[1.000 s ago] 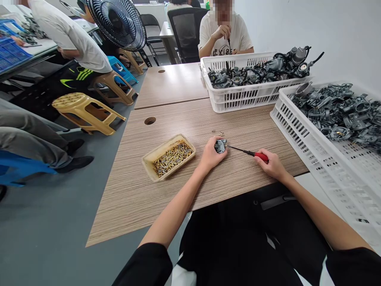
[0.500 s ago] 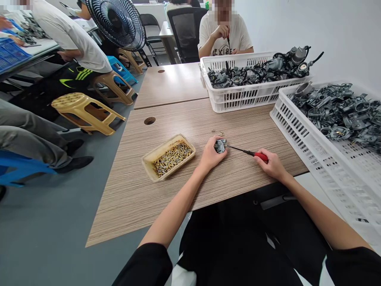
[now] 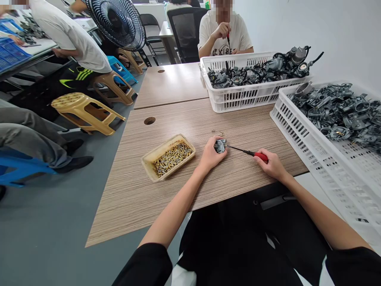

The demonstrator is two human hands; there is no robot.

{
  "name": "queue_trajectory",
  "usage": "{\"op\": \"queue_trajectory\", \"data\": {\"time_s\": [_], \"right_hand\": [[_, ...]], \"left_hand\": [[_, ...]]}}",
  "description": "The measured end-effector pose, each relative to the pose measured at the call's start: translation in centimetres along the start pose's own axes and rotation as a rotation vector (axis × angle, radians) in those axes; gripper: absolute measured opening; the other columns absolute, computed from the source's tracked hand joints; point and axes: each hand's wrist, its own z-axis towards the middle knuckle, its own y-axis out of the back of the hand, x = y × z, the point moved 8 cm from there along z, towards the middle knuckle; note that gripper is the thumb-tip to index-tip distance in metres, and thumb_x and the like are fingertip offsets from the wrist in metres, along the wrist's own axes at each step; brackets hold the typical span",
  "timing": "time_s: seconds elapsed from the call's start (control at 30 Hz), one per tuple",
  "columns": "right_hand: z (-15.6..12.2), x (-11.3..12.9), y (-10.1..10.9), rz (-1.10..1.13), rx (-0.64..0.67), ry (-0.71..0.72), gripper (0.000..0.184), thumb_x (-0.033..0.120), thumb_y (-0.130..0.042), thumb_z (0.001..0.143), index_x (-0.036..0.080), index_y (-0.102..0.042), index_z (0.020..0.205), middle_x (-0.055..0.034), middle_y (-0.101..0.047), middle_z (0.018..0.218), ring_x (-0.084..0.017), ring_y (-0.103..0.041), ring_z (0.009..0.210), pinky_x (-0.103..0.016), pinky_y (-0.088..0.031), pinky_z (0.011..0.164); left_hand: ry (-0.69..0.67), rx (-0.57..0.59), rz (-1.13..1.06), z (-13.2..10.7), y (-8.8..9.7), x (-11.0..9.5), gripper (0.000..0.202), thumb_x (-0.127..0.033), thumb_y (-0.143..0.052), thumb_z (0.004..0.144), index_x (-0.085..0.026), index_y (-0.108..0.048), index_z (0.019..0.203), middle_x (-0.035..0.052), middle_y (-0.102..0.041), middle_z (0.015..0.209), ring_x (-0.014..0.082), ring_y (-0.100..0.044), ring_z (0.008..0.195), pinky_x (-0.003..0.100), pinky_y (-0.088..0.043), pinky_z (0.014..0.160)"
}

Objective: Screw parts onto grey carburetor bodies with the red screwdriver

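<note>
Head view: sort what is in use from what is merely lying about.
In use:
left hand gripping small grey metal part
right hand holding red-handled screwdriver, tip at the part
tray of brass screws

Lying about:
loose screws
two white crates of grey parts
fan
yellow stool

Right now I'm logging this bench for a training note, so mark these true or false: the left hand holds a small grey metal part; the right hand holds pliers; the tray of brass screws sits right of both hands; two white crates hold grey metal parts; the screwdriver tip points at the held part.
1. The left hand holds a small grey metal part. True.
2. The right hand holds pliers. False: it holds a red-handled screwdriver.
3. The tray of brass screws sits right of both hands. False: it lies to their left on the table.
4. Two white crates hold grey metal parts. True.
5. The screwdriver tip points at the held part. True.
</note>
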Motion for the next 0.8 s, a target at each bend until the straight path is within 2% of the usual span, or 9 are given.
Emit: {"op": "queue_trajectory", "data": {"time_s": [0.8], "right_hand": [[-0.03, 0.2, 0.08, 0.005, -0.009, 0.01, 0.027, 0.048, -0.061, 0.1, 0.024, -0.061, 0.088, -0.0004, -0.064, 0.073, -0.019, -0.054, 0.062, -0.033, -0.042, 0.066]], "left_hand": [[-0.002, 0.012, 0.011, -0.09, -0.15, 0.21, 0.035, -0.021, -0.075, 0.084, -0.025, -0.064, 0.117, 0.0054, -0.073, 0.116, 0.0241, -0.068, 0.108, 0.04, -0.056, 0.101]]}}
